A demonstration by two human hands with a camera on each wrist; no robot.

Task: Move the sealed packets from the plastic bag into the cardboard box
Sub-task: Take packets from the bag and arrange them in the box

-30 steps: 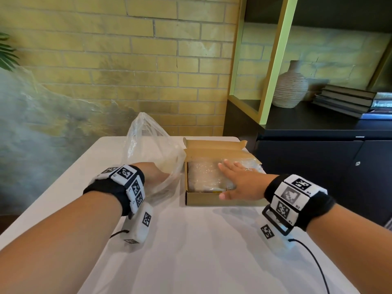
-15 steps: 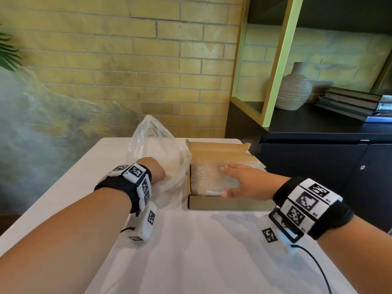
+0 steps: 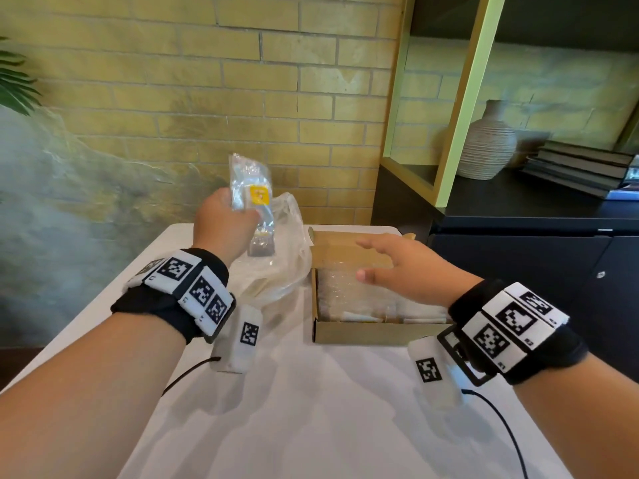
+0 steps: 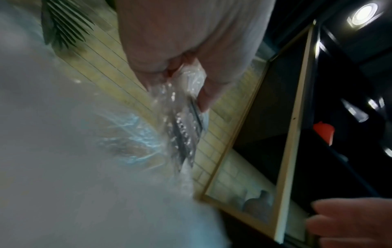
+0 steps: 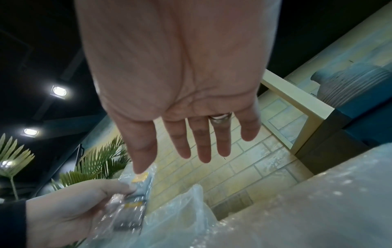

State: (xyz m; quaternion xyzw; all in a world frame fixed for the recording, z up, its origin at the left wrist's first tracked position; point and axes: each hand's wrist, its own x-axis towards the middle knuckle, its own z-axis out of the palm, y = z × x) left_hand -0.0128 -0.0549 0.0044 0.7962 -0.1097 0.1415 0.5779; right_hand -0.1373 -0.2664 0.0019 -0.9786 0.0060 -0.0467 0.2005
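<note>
My left hand grips a clear sealed packet with a yellow label, held upright above the crumpled plastic bag. The left wrist view shows the fingers curled round the packet. The right wrist view shows that packet in the left hand. An open cardboard box sits right of the bag, with several clear packets lying inside. My right hand hovers over the box with fingers straight and spread, holding nothing.
The bag and box stand on a white table. A brick wall rises behind it. A dark cabinet to the right carries a ribbed vase and stacked books. A plant shows at far left.
My left hand has come up out of the plastic bag holding a packet. My right hand has lifted off the packets in the box and now hovers above them.
</note>
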